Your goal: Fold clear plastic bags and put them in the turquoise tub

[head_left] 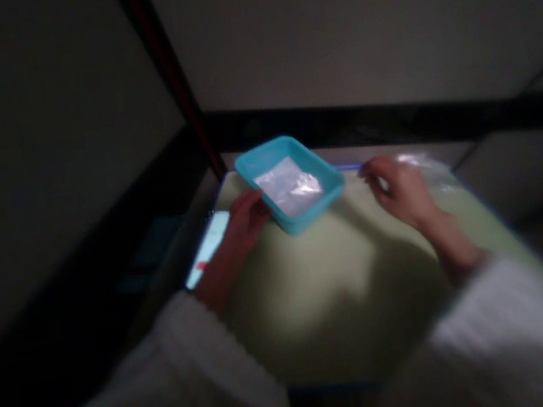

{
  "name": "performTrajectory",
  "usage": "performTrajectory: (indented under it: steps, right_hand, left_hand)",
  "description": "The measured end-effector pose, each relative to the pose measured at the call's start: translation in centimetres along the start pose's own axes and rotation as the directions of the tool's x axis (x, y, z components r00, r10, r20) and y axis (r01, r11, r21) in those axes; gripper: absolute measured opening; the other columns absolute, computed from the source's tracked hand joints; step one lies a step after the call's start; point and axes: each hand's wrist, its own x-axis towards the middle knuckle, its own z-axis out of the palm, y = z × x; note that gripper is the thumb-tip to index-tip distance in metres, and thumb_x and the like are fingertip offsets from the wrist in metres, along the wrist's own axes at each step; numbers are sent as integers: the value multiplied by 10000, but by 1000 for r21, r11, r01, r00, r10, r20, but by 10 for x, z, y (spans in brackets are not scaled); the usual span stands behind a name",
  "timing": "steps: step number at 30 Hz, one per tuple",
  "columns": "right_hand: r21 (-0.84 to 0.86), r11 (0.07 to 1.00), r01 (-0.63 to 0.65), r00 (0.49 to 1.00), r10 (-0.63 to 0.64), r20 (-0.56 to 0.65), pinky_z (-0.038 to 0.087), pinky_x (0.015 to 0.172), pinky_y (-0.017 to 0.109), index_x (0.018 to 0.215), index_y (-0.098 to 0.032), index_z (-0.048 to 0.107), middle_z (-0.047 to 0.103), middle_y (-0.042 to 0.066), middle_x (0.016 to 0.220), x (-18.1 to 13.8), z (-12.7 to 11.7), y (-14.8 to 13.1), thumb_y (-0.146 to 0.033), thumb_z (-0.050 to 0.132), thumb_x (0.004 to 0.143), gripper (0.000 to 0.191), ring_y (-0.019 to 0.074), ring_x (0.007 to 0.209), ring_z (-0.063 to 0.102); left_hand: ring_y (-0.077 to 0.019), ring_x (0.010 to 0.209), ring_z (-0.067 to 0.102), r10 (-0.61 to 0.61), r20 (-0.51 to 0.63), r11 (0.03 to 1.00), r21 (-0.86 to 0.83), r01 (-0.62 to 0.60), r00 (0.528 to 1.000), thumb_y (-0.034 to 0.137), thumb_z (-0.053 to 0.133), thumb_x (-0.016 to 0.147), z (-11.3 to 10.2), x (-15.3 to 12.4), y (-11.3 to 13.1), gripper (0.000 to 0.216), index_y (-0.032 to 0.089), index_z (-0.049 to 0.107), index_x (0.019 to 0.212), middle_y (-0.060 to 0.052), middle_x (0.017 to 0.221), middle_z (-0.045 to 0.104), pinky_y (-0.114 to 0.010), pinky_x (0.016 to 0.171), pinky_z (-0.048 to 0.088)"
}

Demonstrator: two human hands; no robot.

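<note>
A turquoise plastic tray (295, 222), roughly square with raised walls, is tilted above the far part of the table. My left hand (249, 219) grips its near left wall, fingers pressed to the rim. Inside the tray lies a flat, shiny whitish packet (289, 186), perhaps clear plastic; its contents cannot be made out. Just right of the tray is my right hand (398, 189), apart from it, with curled fingers brought close to the thumb. Blur hides whether anything small sits between those fingertips.
The pale yellow-green table (318, 318) has a blue edge. A lit phone-like screen (213, 242) lies at its left edge. Crumpled clear plastic (425, 168) is at the far right. Walls (353, 30) stand close behind, with a dark reddish post (165, 63) at the back left.
</note>
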Motion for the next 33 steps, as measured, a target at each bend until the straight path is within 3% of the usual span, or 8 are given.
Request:
performTrajectory:
  steps: [7, 10, 13, 18, 21, 27, 33]
  right_hand:
    - [-74, 967, -242, 960, 250, 125, 470, 687, 348, 846, -175, 653, 690, 99, 880, -57, 15, 44, -140, 459, 749, 220, 244, 749, 633]
    - [-113, 945, -307, 943, 319, 100, 475, 699, 353, 862, -170, 652, 687, 104, 894, -82, 17, 63, -140, 446, 761, 230, 240, 750, 630]
    - [-157, 910, -384, 918, 394, 40, 468, 760, 377, 961, -131, 635, 656, 157, 1003, -95, 23, 81, -156, 448, 775, 265, 272, 876, 608]
    - [-231, 839, -492, 867, 497, -41, 377, 918, 476, 1253, -93, 492, 495, 232, 1300, -99, 40, 104, -149, 453, 790, 468, 334, 1160, 459]
    - [-261, 810, -524, 846, 529, -56, 307, 958, 543, 1288, -104, 484, 406, 240, 1391, -100, 48, 111, -131, 453, 796, 494, 366, 1251, 364]
    - [-248, 827, -504, 860, 508, -50, 265, 986, 546, 962, -150, 692, 514, 178, 1317, -97, 47, 113, -168, 462, 815, 273, 337, 1222, 403]
    - [-166, 858, -486, 873, 469, -131, 346, 943, 466, 777, -170, 681, 619, 142, 1160, -92, 43, 111, -191, 506, 795, 177, 289, 1088, 513]
  left_hand:
    - [-86, 613, 598, 59, -26, 996, -66, -61, 998, 108, 643, 733, -9, 10, -4, 91, 141, 559, 738, 13, 697, 638, -184, 557, 483]
    - [-69, 598, 584, 82, -44, 993, -87, -86, 996, 102, 645, 740, -9, 13, -5, 111, 145, 547, 711, 24, 668, 627, -167, 553, 473]
    - [-62, 570, 567, 103, -76, 989, -95, -110, 992, 108, 663, 733, -7, 16, -4, 155, 155, 528, 674, 38, 613, 598, -164, 549, 468]
    - [-60, 536, 542, 113, -188, 992, -27, -120, 976, 133, 594, 765, -9, 12, -5, 129, 163, 517, 666, 48, 557, 552, -189, 596, 488]
    - [-57, 497, 501, 118, -227, 993, 43, -111, 967, 132, 543, 761, -11, 0, -14, 127, 170, 494, 650, 59, 518, 509, -185, 554, 457]
    - [-72, 578, 522, 134, -58, 957, 268, -114, 989, 157, 619, 688, -3, -35, -46, 62, 158, 560, 709, 58, 601, 550, -191, 586, 413]
    - [-93, 563, 495, 82, 162, 871, 468, -149, 983, 205, 617, 680, 8, -47, -63, 72, 165, 561, 661, 40, 572, 524, -208, 565, 379]
